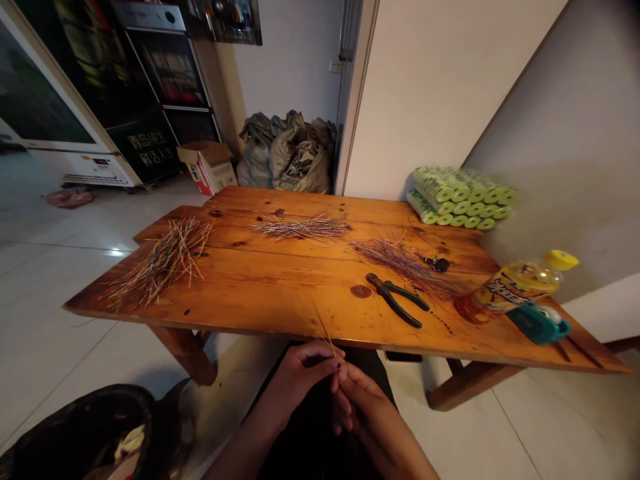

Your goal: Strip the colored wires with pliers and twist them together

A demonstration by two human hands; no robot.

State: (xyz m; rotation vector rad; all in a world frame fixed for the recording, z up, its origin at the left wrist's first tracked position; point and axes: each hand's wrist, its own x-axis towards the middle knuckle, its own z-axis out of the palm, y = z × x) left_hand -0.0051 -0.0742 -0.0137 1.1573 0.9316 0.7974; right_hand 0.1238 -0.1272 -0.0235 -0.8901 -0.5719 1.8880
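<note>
Both my hands meet below the near edge of the wooden table (280,293). My left hand (300,373) and my right hand (357,397) are both closed in a pinch on a thin yellowish strand (325,330) that sticks up over the table edge. On the table lie three piles of thin coloured strands: one at the left (160,263), one in the middle (303,228), one at the right (400,260). Green-handled pliers (397,299) lie just beyond my hands.
A yellow-capped bottle (515,287) lies on its side at the right, next to a teal tool (540,323). Packed green rolls (460,199) sit at the far right corner. A black bin (85,433) stands at lower left. Sacks (287,157), a cardboard box (207,165) and glass-door coolers (100,93) stand behind.
</note>
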